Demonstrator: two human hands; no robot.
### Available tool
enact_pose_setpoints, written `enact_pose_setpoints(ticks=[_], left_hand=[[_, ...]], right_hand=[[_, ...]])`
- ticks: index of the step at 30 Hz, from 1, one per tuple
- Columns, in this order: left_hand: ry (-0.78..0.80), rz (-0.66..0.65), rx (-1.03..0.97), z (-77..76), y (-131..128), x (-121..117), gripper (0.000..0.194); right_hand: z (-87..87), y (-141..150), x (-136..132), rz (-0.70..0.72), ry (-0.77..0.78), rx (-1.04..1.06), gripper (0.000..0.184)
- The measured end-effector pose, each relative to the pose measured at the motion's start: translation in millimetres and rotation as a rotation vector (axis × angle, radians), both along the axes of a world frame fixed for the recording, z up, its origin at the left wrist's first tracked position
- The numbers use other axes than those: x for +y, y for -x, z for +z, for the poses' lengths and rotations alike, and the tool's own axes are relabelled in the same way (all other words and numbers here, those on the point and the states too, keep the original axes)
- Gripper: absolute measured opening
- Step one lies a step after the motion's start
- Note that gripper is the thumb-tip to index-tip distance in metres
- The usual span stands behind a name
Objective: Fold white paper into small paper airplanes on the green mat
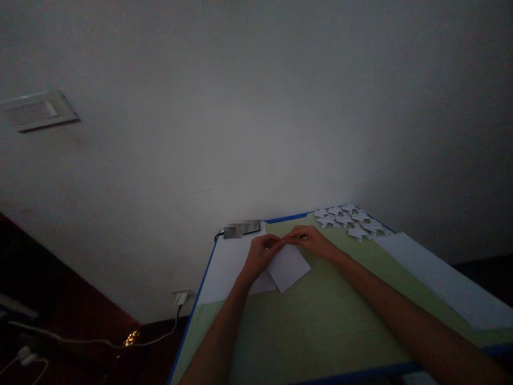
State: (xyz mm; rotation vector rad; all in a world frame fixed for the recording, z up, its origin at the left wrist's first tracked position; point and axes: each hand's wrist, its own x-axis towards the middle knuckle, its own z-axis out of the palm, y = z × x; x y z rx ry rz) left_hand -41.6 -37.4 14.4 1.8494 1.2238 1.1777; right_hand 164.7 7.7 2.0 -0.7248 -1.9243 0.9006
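A square piece of white paper (289,270) lies tilted on the green tabletop, one corner toward me. Both hands meet at its far corner. My left hand (262,254) pinches that corner between thumb and fingers. From the other side, my right hand (310,240) closes its fingertips on the same spot, touching the left fingertips. The corner itself is hidden by the fingers. Beneath the left hand and part of the square, a larger white sheet (224,267) covers the left side of the table.
Several folded white paper shapes (358,231) stand in rows at the back right. Another white sheet (441,278) lies along the right edge. A phone-like dark device (251,228) with a cable rests at the back left. A wall (256,107) rises behind the table (320,331).
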Motion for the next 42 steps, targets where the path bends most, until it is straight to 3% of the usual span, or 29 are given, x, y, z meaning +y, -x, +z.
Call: enact_pose_setpoints(ticks=[13, 26, 36, 39, 42], left_hand=[[0.036, 0.048, -0.106, 2.0, 6, 4, 0.026], [0.148, -0.034, -0.334, -3.5, 7, 10, 0.038], [0.042, 0.166, -0.248, -5.2, 11, 13, 0.024], [-0.025, 0.163, -0.153, -3.0, 6, 9, 0.018], [-0.096, 0.111, -0.062, -1.3, -3, 3, 0.014]], right_hand=[[3.8, -22, 11, -0.101, -0.019, 0.04, 0.031], [2.0, -31, 18, -0.142, 0.025, 0.069, 0.028], [-8.5, -17, 20, -0.155, 0.007, 0.044, 0.031], [-4.7, -9, 10, -0.17, -0.055, -0.009, 0.034], [-0.3, -2, 2, -0.137, -0.133, -0.06, 0.019]])
